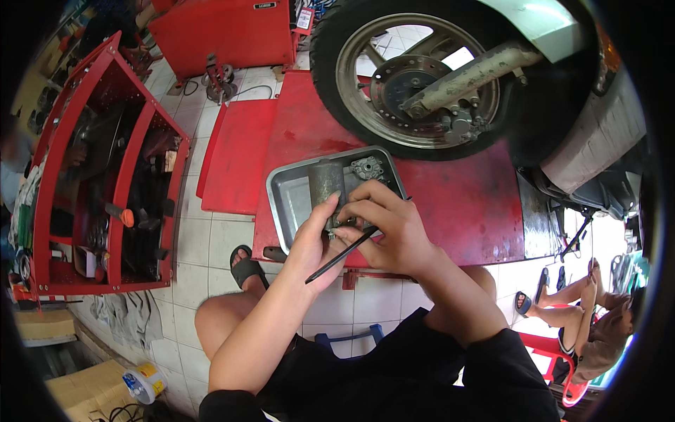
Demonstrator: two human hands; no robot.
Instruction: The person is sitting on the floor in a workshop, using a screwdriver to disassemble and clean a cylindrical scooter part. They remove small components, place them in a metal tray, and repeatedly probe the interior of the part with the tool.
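Observation:
My left hand is closed around the near end of a dull grey metal cylinder, its thumb lying along the side. The fingers of my right hand are bent in a pinch at that same end; whatever small piece they touch there is hidden. A thin black rod runs from my right hand and slants down across my left wrist. Both hands are over the near side of a shallow metal tray. Inside the tray, at its far right, rests a small cast metal part.
The tray stands on a red lift platform, below a motorcycle front wheel. A dark tool handle lies by the platform's near edge. At left stands a red tool cart; a seated person is at far right.

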